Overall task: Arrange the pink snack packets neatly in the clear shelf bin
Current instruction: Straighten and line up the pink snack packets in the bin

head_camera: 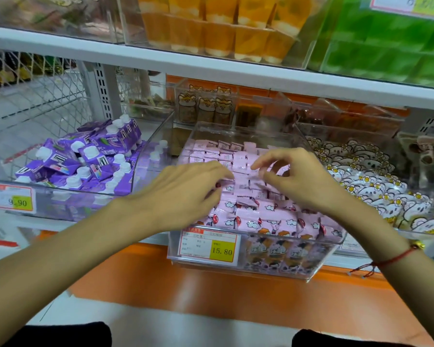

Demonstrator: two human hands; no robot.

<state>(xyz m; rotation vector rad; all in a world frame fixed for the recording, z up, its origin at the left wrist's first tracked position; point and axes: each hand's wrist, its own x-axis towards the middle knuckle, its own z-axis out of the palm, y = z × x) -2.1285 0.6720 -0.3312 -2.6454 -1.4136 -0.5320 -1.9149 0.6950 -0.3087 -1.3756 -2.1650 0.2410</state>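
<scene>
The pink snack packets (246, 209) fill the clear shelf bin (318, 261) at the centre of the frame, small glossy pillows printed with white clouds, lying in rough rows. The left hand (183, 189) lies flat on them, fingers straight and together; its fingertips are blurred. The right hand (296, 179) hovers with fingers curled narrowly, and I cannot tell whether they pinch a packet. A price tag (209, 246) covers the bin's lower left front. Purple cartons (85, 159) sit centre left.
</scene>
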